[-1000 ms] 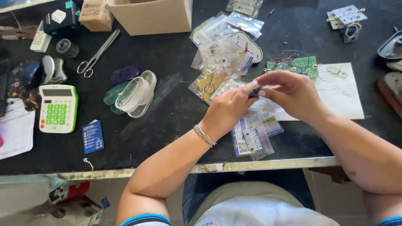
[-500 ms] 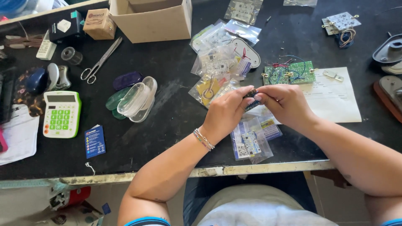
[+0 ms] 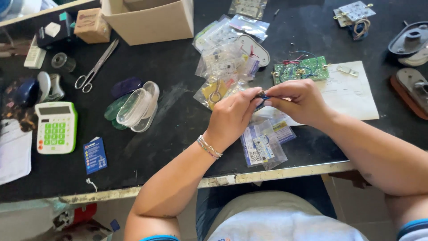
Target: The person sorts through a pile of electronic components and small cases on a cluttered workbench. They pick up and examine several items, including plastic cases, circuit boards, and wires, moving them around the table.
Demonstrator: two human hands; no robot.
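Nearest the body, the pale worn front edge of the black bench (image 3: 178, 134) runs across the view, and both forearms reach over it. The left hand (image 3: 232, 117), a thin beaded bracelet (image 3: 209, 147) on its wrist, meets the right hand (image 3: 299, 101) above the bench — the grip of each hand is pinched together on one small dark part (image 3: 262, 95), held between the fingertips of both and lifted off the surface. What kind of part it is cannot be told; only a dark tip with a touch of blue shows.

Just below the hands lie small clear bags with printed labels (image 3: 263, 145), near the bench edge. To the right, partly under the right hand, is a white sheet of paper (image 3: 352, 96) with a green circuit board (image 3: 299, 69) at its upper left corner. Beyond the hands, more clear bags of small parts (image 3: 225, 62) are heaped together.

Well to the left sit a blue card (image 3: 94, 155), a green-and-white calculator (image 3: 55, 127) and a stack of clear oval shells (image 3: 137, 106) — beyond these, a pair of scissors (image 3: 96, 66). At the far edge stands an open cardboard box (image 3: 149, 20), and a small brown box (image 3: 91, 24) beside it.
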